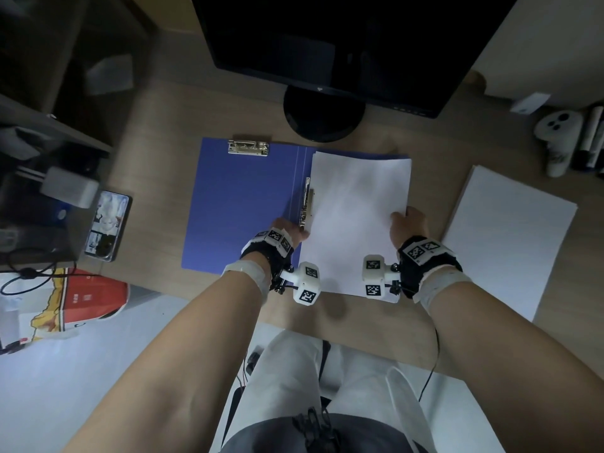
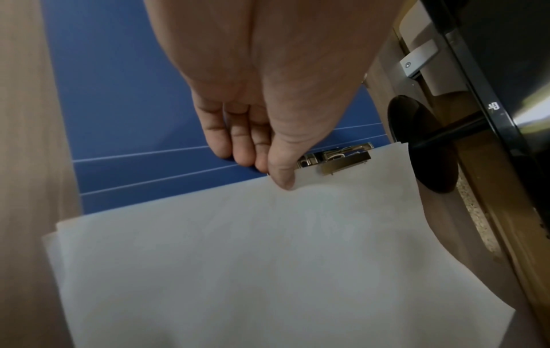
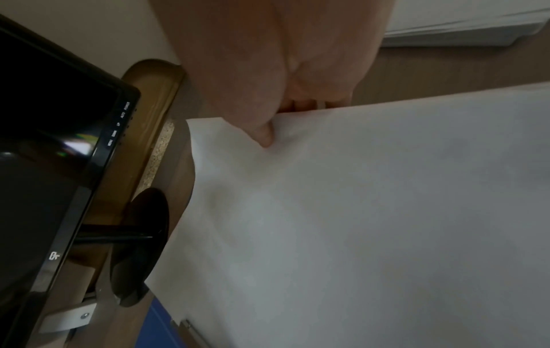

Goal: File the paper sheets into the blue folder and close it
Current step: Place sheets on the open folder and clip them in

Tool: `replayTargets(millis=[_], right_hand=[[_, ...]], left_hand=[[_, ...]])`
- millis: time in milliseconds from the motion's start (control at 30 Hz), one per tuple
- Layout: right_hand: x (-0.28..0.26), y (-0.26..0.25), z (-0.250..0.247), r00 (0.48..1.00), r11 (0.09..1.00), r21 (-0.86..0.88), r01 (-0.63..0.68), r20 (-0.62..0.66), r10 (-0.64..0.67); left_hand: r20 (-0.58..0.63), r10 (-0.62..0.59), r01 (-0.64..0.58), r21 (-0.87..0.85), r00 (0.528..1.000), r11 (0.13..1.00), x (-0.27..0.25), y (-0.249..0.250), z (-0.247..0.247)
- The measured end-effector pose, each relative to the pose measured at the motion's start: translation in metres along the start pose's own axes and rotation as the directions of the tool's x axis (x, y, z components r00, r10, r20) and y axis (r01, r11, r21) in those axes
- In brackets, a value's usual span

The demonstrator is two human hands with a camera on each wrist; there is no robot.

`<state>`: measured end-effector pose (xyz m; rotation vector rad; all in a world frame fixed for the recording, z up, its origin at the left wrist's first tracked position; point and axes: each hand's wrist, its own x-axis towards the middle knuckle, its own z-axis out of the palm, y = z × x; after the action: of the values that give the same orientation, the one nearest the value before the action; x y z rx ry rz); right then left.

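Note:
The blue folder [image 1: 242,204] lies open on the wooden desk, with a metal clip [image 1: 248,148] at its top edge and a long spring clamp [image 1: 306,204] by the spine. A sheaf of white paper sheets [image 1: 356,220] lies over the folder's right half and hangs past the desk's front edge. My left hand [image 1: 292,232] pinches the sheets' left edge beside the clamp [image 2: 336,160], thumb [image 2: 282,179] on top. My right hand [image 1: 410,223] pinches the sheets' right edge, thumb [image 3: 265,136] on top, fingers underneath.
A second stack of white paper [image 1: 503,237] lies to the right on the desk. A black monitor [image 1: 343,44] on a round stand [image 1: 323,112] sits just behind the folder. A phone [image 1: 109,223] and clutter line the left side; a white controller [image 1: 559,138] sits far right.

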<state>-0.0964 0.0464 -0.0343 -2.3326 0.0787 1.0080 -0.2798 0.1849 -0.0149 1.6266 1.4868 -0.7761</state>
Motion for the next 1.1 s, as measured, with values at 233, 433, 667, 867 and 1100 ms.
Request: replayTargets(millis=[233,433,667,867,1100], right_hand=[[-0.009,-0.005,0.004,0.993,0.999,-0.001,0.04,-0.108,-0.04],[0.0,-0.002,0.001,0.993,0.993,0.087,0.079,-0.098,-0.07],[0.016,-0.002,0.01,0.996,0.973,0.23,-0.016,-0.083,0.036],[0.019,-0.004,0.011,0.996,0.975,0.22,-0.02,-0.078,0.038],[0.006,-0.012,0.008,0.999,1.0,0.021,0.007,-0.049,-0.006]], left_hand=[[0.077,-0.073,0.071,0.036,0.994,0.997,0.0,0.003,0.0],[0.122,-0.159,0.168,-0.067,0.98,0.984,0.034,-0.016,0.008],[0.209,-0.036,0.052,-0.074,0.977,0.996,0.006,-0.013,-0.01],[0.096,0.026,-0.031,0.047,0.995,0.998,0.006,-0.016,-0.006],[0.076,0.013,-0.019,0.076,0.997,0.997,0.004,-0.009,-0.005]])
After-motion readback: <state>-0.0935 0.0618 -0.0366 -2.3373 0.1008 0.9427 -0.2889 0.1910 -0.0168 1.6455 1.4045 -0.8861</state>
